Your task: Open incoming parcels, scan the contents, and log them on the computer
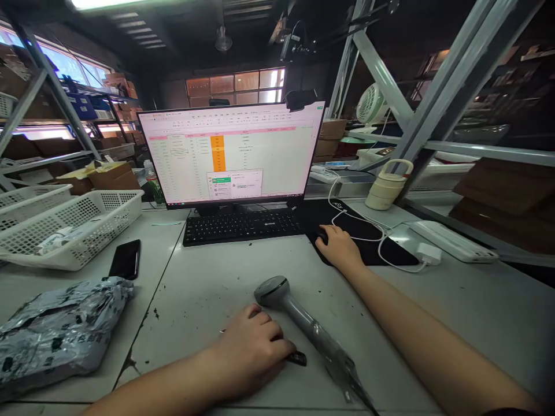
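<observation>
My left hand (254, 346) rests on the table with its fingers curled over a slim black object (297, 358). One end of that object sticks out beside my thumb; most of it is hidden under the palm, so its kind is unclear. Just beyond these fingers lies a grey barcode scanner (303, 320), its handle wrapped in clear plastic and its cable running to the near edge. Over on the black mouse pad (381, 251), my right hand (340, 245) is closed round a dark computer mouse (322, 236), which is mostly covered.
A monitor (260, 153) showing a spreadsheet stands behind a black keyboard (243, 226). Leftward are a white basket (108, 222), a phone (125, 259) and a plastic-wrapped parcel (65, 329). A white power strip (453, 241), cables and a cream cup (385, 188) stand right.
</observation>
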Demonstrator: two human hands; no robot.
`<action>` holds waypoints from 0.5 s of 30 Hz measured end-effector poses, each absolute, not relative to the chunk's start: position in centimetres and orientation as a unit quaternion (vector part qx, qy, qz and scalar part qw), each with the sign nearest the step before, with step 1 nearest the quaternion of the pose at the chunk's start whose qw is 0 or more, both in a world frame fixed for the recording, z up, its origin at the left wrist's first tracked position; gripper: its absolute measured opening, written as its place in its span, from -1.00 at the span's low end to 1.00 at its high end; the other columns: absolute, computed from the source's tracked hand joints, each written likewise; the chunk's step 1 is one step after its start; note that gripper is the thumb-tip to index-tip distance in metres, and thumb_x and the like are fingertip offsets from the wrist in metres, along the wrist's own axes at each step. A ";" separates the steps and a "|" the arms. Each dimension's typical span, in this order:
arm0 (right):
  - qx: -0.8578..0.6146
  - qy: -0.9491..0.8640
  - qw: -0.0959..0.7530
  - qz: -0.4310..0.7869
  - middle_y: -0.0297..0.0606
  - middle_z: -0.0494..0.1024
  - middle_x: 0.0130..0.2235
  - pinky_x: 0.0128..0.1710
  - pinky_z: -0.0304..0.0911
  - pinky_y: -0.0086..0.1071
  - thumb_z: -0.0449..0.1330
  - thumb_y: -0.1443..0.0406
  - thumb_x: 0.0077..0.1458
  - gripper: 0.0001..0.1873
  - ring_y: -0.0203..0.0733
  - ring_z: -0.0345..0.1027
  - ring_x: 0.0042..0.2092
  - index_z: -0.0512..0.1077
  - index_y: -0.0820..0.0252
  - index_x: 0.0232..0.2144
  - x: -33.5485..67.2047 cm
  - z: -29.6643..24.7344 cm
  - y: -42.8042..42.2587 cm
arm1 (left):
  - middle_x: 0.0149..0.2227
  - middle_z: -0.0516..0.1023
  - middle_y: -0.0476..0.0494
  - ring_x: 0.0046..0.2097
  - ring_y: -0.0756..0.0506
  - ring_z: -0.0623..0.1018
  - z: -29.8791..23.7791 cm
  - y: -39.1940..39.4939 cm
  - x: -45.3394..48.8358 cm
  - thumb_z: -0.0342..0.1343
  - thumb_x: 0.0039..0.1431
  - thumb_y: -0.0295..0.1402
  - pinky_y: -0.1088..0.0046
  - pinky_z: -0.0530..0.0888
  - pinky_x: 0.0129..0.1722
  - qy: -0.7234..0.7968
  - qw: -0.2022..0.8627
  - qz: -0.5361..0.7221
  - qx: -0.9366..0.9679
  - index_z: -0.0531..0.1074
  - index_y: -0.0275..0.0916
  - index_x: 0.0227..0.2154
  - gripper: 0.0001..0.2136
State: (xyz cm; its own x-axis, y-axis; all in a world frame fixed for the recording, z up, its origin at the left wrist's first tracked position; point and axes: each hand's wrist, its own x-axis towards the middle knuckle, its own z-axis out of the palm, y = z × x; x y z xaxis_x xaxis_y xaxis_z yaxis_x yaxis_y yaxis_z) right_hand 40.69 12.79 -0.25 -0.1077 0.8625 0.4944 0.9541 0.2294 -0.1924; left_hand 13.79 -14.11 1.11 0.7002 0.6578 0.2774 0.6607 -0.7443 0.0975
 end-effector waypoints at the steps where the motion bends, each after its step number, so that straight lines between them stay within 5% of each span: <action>1: -0.614 -0.739 0.262 -0.090 0.00 0.49 0.16 0.08 0.32 -0.07 0.04 0.21 0.23 -0.49 0.13 0.39 0.07 0.45 0.30 0.15 40.7 -0.3 12.8 | -0.21 0.55 -0.08 -0.13 -0.12 0.50 1.1 -14.1 13.8 0.09 0.39 -0.30 0.22 0.29 0.05 -0.357 0.004 -0.148 -0.922 0.49 -0.12 0.00 -0.80; 15: -0.609 -0.741 0.264 -0.100 -0.07 0.49 0.15 0.01 0.34 -0.10 0.05 0.22 0.22 -0.55 0.09 0.39 0.02 0.53 0.16 0.08 40.8 -0.3 12.4 | -0.24 0.54 -0.04 -0.16 -0.11 0.48 1.0 -14.1 13.9 0.12 0.36 -0.29 0.23 0.29 0.04 -0.359 0.004 -0.147 -0.922 0.48 -0.09 -0.01 -0.80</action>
State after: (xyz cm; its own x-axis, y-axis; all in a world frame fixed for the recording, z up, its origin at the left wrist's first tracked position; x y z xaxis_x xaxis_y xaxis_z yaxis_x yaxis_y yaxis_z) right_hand 40.77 12.45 -0.27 -0.1192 0.8500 0.5131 0.9555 0.2387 -0.1735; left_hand 13.87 -14.11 0.99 0.6992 0.6603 0.2739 0.6625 -0.7425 0.0989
